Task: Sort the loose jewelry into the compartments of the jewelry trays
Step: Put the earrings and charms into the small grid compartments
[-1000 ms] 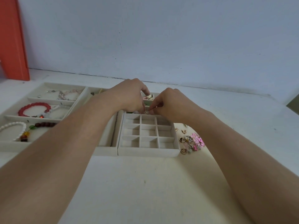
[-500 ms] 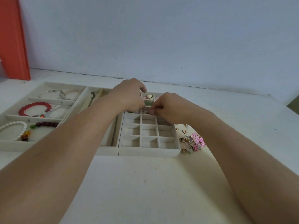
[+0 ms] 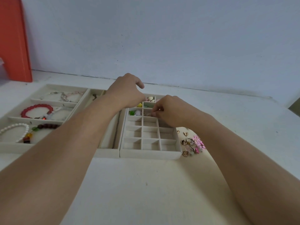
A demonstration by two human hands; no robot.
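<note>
The cream grid tray of small compartments lies in the middle of the table. Its far cells hold small pieces: a green bead, a yellow one and pale hearts. My right hand reaches over a far cell, fingertips pinched together on a small metal piece that is mostly hidden. My left hand hovers just left of it above the tray's far corner, fingers loosely curled, nothing visible in them. Loose jewelry, gold rings and pink flowers, lies right of the tray.
A long tray with a dark chain sits left of the grid tray. Further left, a wide tray holds a red bracelet, a pearl bracelet and silver chains. An orange panel stands against the wall at far left.
My left hand has lifted up and left off the grid tray, uncovering the bead-filled far cells. My right hand has stayed over the same cell, fingertips lowered into it.
</note>
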